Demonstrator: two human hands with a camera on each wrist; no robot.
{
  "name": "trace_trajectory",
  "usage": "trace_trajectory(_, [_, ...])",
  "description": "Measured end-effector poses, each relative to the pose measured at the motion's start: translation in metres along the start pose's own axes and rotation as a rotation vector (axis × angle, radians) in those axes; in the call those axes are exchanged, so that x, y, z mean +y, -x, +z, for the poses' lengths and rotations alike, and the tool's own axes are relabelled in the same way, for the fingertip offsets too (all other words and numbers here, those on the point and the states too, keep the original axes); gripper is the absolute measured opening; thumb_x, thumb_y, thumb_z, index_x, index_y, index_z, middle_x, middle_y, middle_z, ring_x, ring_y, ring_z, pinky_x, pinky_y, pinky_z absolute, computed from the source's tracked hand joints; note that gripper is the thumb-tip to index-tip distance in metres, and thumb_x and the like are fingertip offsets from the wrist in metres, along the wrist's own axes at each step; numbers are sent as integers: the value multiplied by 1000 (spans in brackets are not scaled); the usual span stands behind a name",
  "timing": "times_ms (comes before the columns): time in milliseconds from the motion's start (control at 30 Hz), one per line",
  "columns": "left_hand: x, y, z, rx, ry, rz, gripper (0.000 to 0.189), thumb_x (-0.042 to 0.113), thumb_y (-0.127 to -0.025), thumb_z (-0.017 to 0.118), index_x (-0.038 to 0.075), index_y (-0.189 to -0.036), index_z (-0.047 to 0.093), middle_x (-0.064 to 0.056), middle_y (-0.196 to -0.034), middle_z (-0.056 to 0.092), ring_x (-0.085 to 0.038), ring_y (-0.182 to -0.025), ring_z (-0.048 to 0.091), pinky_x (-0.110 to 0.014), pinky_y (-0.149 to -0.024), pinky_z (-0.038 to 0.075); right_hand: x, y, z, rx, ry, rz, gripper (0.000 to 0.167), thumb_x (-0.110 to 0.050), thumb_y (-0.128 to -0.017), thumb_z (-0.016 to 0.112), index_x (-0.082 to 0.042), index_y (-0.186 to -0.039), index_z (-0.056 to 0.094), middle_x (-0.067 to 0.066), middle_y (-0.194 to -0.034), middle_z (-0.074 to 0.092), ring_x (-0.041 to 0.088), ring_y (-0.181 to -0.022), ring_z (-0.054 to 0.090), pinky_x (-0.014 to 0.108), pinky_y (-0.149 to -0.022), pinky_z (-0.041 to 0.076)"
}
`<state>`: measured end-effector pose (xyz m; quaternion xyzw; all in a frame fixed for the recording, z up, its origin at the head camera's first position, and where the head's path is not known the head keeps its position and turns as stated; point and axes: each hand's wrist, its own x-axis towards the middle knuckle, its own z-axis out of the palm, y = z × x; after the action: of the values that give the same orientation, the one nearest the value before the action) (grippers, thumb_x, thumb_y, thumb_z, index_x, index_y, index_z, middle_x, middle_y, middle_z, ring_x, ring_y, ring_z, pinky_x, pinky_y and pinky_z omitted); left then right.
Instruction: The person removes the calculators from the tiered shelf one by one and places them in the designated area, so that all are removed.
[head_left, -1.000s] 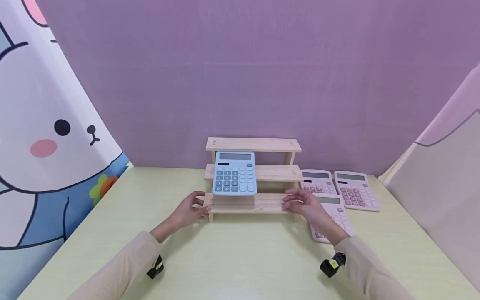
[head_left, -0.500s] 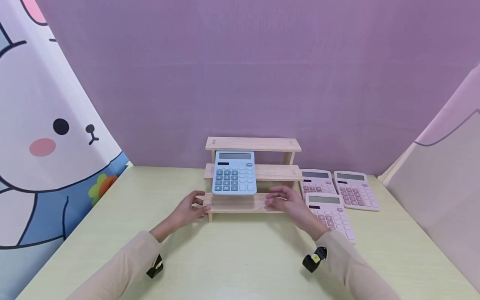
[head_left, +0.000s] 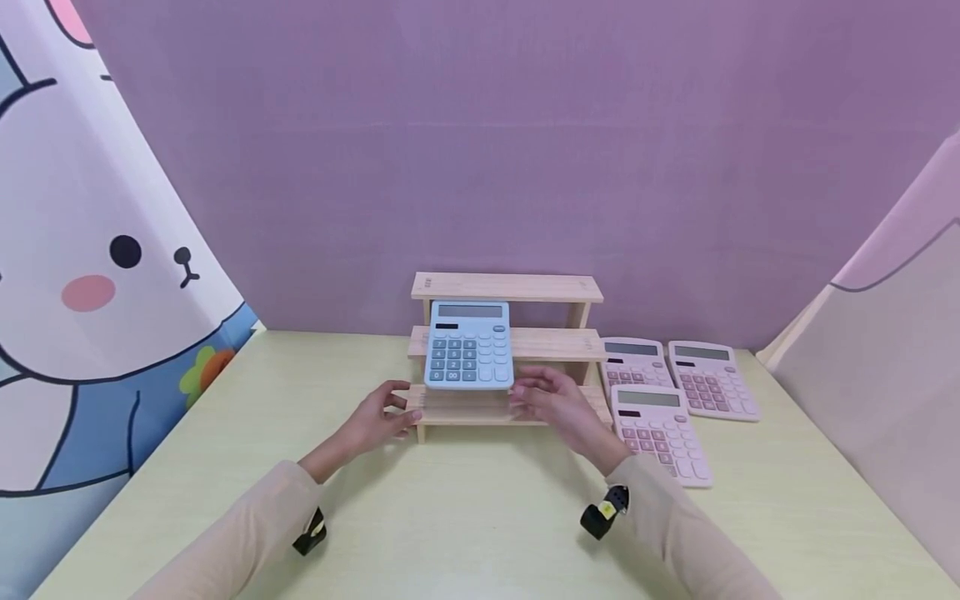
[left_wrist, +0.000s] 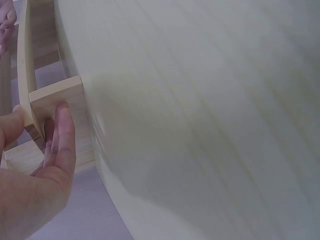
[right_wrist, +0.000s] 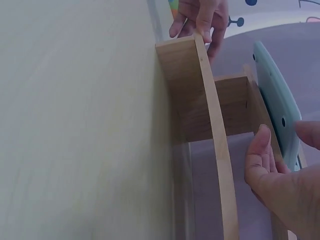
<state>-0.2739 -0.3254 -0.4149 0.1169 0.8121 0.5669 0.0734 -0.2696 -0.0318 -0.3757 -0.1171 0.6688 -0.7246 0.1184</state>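
Observation:
A light blue calculator leans face-up on the three-tier wooden stand, its lower end overhanging the bottom shelf. At that shelf's left end, my left hand grips the board, thumb on top and fingers beneath, as the left wrist view confirms. Close to the calculator's lower right corner is my right hand, over the bottom shelf. Its fingers are spread and loosely bent in the right wrist view, with one digit near the calculator's edge. Contact there cannot be made out for certain.
Several pink calculators lie on the table right of the stand: one in front, one behind it and one at far right. A purple backdrop rises behind. A cartoon-printed cloth hangs at left.
My right hand has moved left along the bottom shelf, from its right end to the blue calculator's lower corner. The left hand, stand and calculators stay put.

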Motion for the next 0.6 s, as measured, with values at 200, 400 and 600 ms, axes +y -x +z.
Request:
trace_trajectory(200, [-1,0,0,-14,8,10,57,9,-88,59,-9,-132,27,-27,-105,52,-28,-85,66,-39,-73,58,-6,-2,7,-28,-69,17,50,-1,-87,55,3,-133,35,9,-111,54,24,-101,59,38,-92,51])
trace_trajectory(400, [0,0,0,-3,4,-1,56,8,-88,59,-8,-132,29,-25,-104,53,-27,-85,66,-37,-71,58,-10,-4,12,-18,-106,34,49,1,-87,54,3,-132,34,9,-110,54,18,-95,62,33,-91,51])
trace_trajectory(600, [-1,0,0,-5,-2,2,56,9,-88,59,-7,-132,29,-25,-105,53,-25,-85,66,-36,-71,59,-11,-6,16,-2,-131,34,50,4,-87,52,5,-133,32,7,-108,54,17,-92,61,32,-92,51])
